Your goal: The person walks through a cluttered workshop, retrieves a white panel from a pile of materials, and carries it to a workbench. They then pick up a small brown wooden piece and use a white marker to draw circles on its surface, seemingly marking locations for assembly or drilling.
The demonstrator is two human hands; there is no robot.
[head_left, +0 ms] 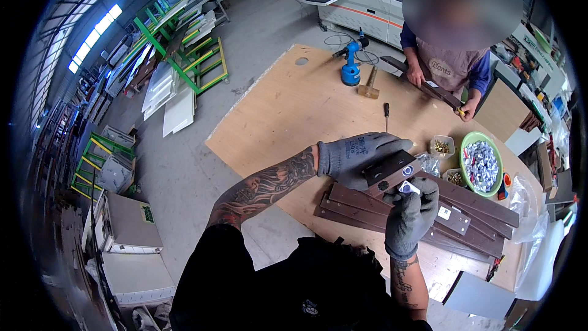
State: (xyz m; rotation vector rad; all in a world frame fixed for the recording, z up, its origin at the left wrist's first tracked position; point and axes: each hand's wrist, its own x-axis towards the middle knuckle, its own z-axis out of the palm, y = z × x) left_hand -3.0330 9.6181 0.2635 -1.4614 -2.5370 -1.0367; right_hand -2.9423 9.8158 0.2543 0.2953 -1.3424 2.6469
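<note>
My left hand (352, 158), in a grey work glove, is closed round a dark brown bar (392, 173) near one end. A ring-shaped mark shows on the bar's lighter face. Just below that end, my gloved right hand (411, 220) pinches a small white piece with a blue ring (408, 188), close to the bar. Whether the two touch I cannot tell. Under both hands lies a pile of long brown boards (474, 205), one with a white label. Beyond the bar stand a clear tub of brass-coloured parts (441, 146) and a green bowl (463, 162) of small silvery pieces.
A blue power tool (350, 72), a mallet (369, 89) and a screwdriver (386, 111) rest on the wooden tabletop (275, 107). Across it a co-worker (450, 67) holds another brown bar. Plastic wrap (527, 208) lies at right; green racks (205, 67) stand far left.
</note>
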